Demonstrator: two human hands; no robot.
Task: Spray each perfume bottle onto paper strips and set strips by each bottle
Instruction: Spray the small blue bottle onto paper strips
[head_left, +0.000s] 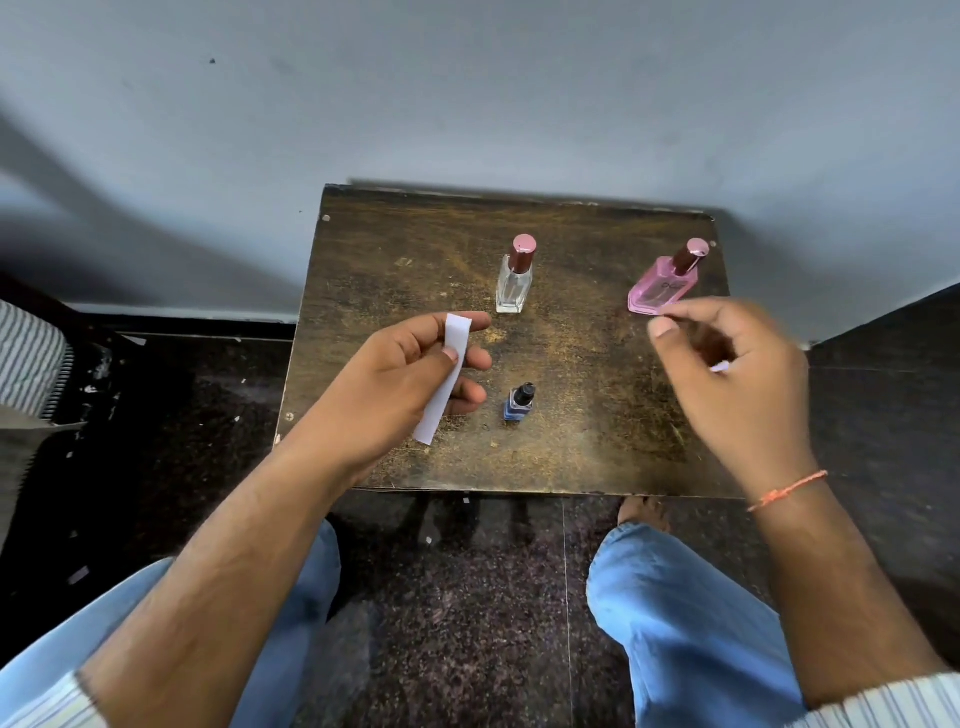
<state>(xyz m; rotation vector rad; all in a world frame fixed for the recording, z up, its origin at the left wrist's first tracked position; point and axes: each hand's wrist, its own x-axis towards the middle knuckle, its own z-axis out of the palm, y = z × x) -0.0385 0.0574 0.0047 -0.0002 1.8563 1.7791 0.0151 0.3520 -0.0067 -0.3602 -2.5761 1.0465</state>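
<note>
Three bottles stand on a small dark wooden table (571, 441): a clear glass bottle (514, 283) with a pink cap at the back middle, a pink bottle (662, 288) with a pink cap at the back right, and a small blue bottle (518, 404) with a black cap near the middle. My left hand (405, 379) pinches a white paper strip (444, 379) left of the blue bottle. My right hand (737, 374) hovers in front of the pink bottle with curled fingers. A bit of white paper (721, 368) shows under its fingers; whether it holds it is unclear.
The table stands against a grey wall (467, 104). A dark speckled floor (457, 597) with scraps of paper lies around it. My knees in blue jeans are just before the table's front edge. Striped cloth (31, 358) is at the far left.
</note>
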